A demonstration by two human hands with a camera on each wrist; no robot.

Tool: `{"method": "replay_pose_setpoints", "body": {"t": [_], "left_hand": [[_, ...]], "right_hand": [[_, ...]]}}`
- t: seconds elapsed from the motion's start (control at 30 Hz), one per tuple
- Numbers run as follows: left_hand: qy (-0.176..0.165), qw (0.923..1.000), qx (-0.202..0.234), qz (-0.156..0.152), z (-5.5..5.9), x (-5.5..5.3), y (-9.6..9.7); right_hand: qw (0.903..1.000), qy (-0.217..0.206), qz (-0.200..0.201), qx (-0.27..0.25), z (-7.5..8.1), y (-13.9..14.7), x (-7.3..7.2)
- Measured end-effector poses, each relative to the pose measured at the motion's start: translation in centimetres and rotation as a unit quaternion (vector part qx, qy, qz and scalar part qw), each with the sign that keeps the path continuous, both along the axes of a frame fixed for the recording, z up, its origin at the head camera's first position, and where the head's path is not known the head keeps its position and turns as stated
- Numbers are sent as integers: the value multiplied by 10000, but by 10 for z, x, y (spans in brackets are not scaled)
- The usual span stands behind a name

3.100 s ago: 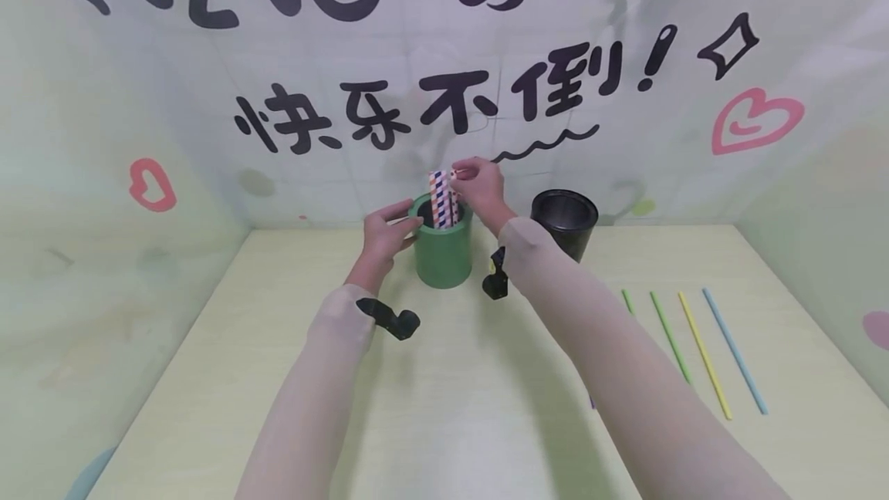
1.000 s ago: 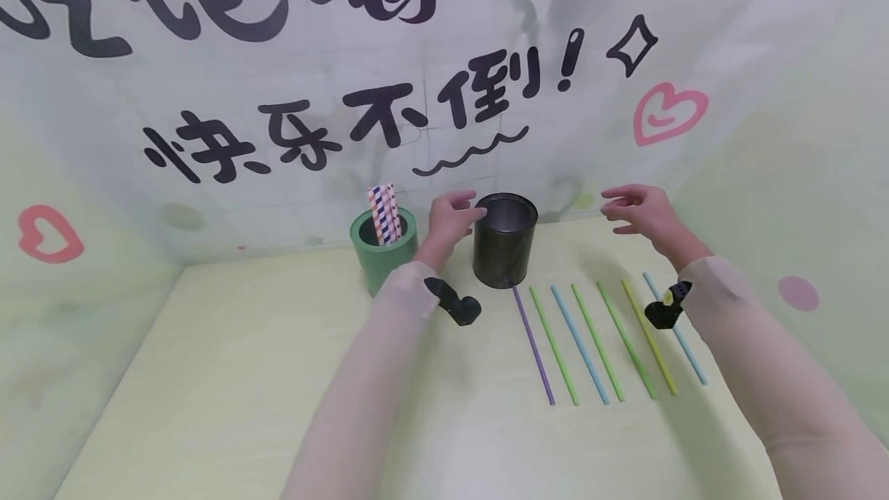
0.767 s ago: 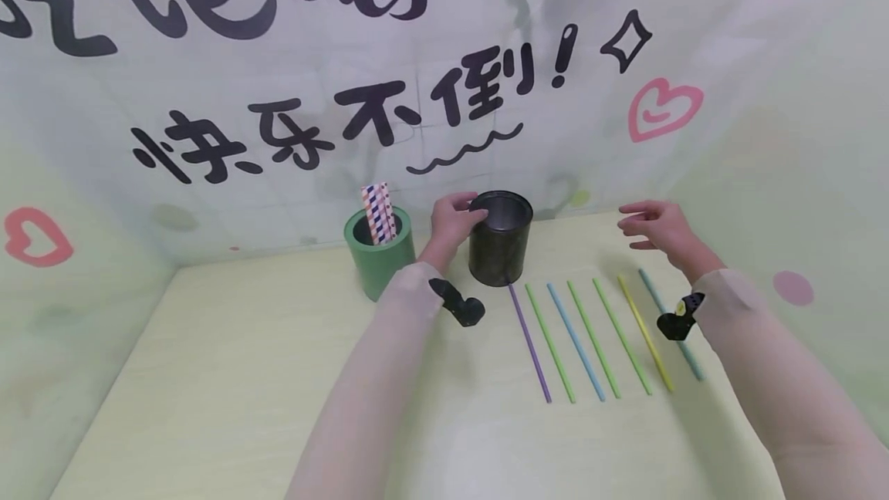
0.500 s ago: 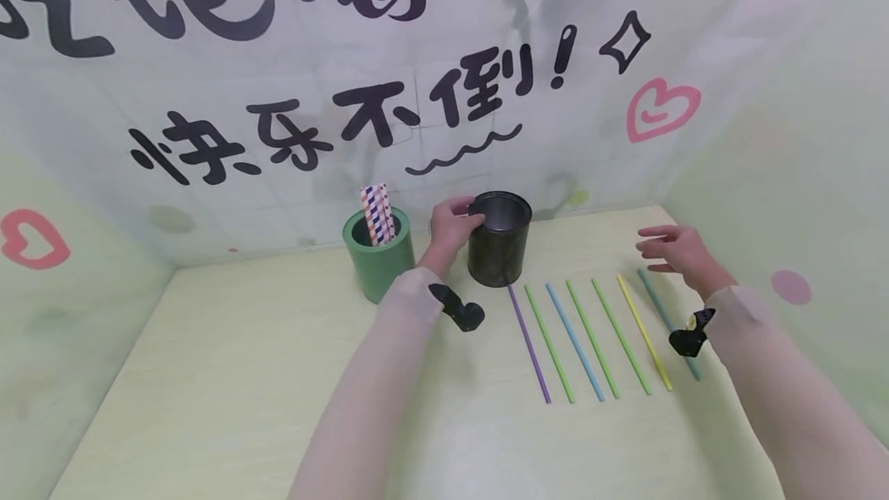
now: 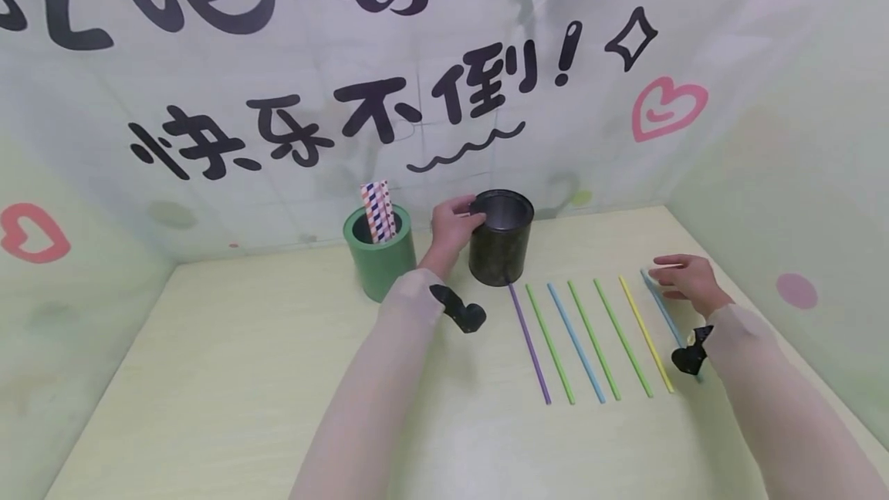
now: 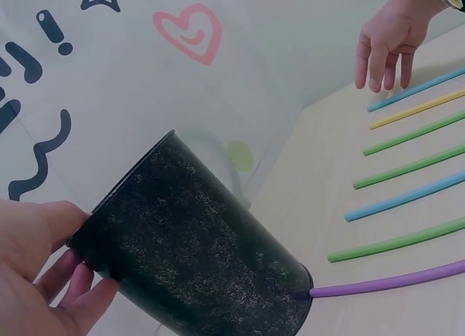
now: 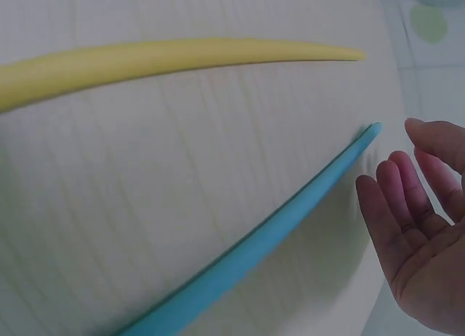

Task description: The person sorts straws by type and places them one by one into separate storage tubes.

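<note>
My left hand holds the upper left side of a black can, its thumb and fingers at the rim. The left wrist view shows the fingertips against the can's outer wall. My right hand hovers at the far end of the rightmost blue straw, fingers loosely bent and nothing between them. In the right wrist view that blue straw ends just beside the spread thumb and fingers. A yellow straw lies to its left.
Several more straws lie in a row, among them a green straw, a blue straw and a purple straw whose far end meets the can. Left of it stands a green cup with striped straws. A printed wall closes the back.
My left hand has gone from the green cup to the black can. The right hand has let go of a striped straw in that cup, moved right and lowered toward the rightmost blue straw.
</note>
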State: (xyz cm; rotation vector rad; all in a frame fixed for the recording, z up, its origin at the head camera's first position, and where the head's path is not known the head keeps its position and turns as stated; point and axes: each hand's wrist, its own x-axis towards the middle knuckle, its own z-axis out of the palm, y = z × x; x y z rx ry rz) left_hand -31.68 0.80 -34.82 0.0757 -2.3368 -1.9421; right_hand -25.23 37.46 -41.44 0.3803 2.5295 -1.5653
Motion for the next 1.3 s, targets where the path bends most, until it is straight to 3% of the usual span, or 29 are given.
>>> {"method": "replay_pose_setpoints", "body": {"t": [0.27,0.63,0.97,1.3], "left_hand": [[-26,10000,29,24,-3,-1,1],[-23,9999,138,18,-2,0,4],[-53,9999,142,49,0,0,1],[-105,9998,153,30,1,0,1]], "right_hand": [[9983,-297,40,501,-12,-2,2],[9983,-36,251,533,-21,0,6],[9957,35,438,820,-24,3,-1],[9980,9,451,452,-24,10,-3]]}}
